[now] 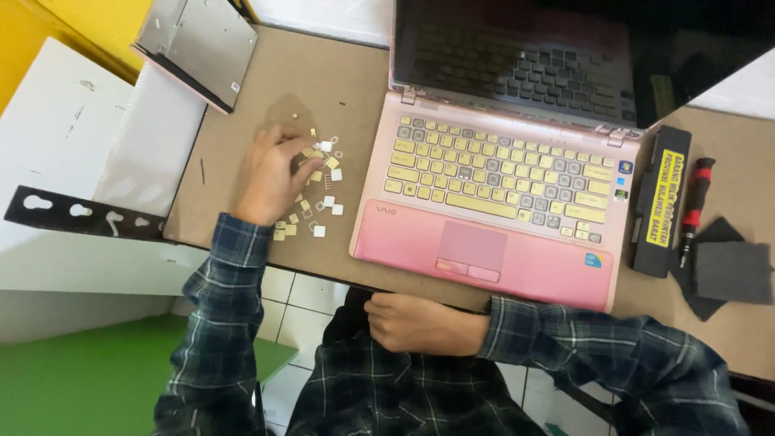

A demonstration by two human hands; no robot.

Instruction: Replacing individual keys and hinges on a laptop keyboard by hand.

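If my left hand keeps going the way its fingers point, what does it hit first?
The left hand points right, across the loose keycaps its fingertips already touch. Past those, the first thing in line looks like the pink laptop, at its left edge; height is hard to judge.

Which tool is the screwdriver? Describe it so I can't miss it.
Start at the open pink laptop and go past its right edge to the long black battery pack. The screwdriver lies just right of that, the only slim thing with a red-and-black handle.

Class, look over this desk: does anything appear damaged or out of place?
Yes. The pink laptop has bare gaps among its yellowed keys, and loose keycaps lie scattered on the table under the left hand.
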